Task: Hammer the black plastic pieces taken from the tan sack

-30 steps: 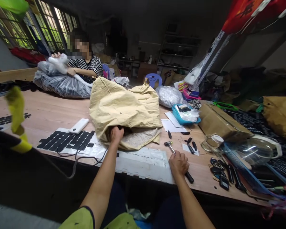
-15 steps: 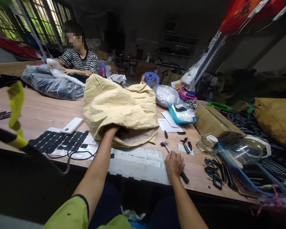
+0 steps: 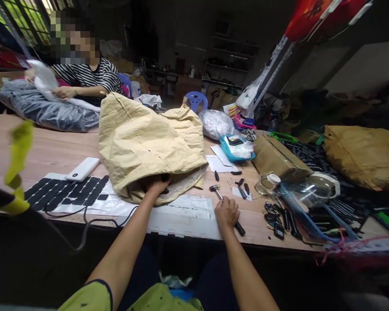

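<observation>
My left hand (image 3: 156, 187) reaches into the open mouth of a big crumpled tan paper sack (image 3: 149, 138) lying on the wooden table (image 3: 52, 151); its fingers are curled inside and what they hold is hidden. My right hand (image 3: 227, 212) is closed round the black handle of a small hammer (image 3: 218, 191), whose metal head points away from me. Both hands rest over a white foam sheet (image 3: 184, 216) at the table's front edge.
A white power bank (image 3: 83, 168) with a cable lies on a sheet of black pads (image 3: 65, 192). Small black parts (image 3: 243, 190), a blue tray (image 3: 235, 149), a cardboard box (image 3: 277, 157) and a clear jug (image 3: 314, 188) crowd the right. A person in stripes (image 3: 84, 77) handles plastic bags far left.
The view has swung right and down, so everything shifted left. My left hand stays in the sack's mouth, slightly drawn back. My right hand keeps its grip on the hammer.
</observation>
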Available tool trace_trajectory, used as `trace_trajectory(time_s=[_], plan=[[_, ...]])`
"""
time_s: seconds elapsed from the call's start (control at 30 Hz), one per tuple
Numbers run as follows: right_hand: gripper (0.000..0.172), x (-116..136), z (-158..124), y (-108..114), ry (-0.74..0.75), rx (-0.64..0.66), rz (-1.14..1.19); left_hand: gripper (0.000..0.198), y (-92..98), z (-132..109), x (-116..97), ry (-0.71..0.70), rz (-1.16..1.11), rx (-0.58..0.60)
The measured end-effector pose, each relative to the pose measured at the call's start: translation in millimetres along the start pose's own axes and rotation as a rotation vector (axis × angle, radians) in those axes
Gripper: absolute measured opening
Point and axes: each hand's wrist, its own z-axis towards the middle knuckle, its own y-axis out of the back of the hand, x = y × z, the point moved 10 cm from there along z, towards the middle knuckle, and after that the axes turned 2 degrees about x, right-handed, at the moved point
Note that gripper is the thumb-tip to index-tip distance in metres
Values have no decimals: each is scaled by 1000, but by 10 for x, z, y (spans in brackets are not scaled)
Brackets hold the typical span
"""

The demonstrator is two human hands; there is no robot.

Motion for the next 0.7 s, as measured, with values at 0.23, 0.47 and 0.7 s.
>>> trace_trajectory(time_s=[0.23, 0.47, 0.7], plan=[[26, 68, 9, 22, -32, 70, 37, 63, -184, -237, -507, -237, 110, 105], [26, 98, 6, 1, -26, 66, 67, 40, 11, -255, -366, -265, 65, -15], [24, 110, -5, -25, -15, 48, 67, 25, 158, -562, -224, -383, 63, -70]])
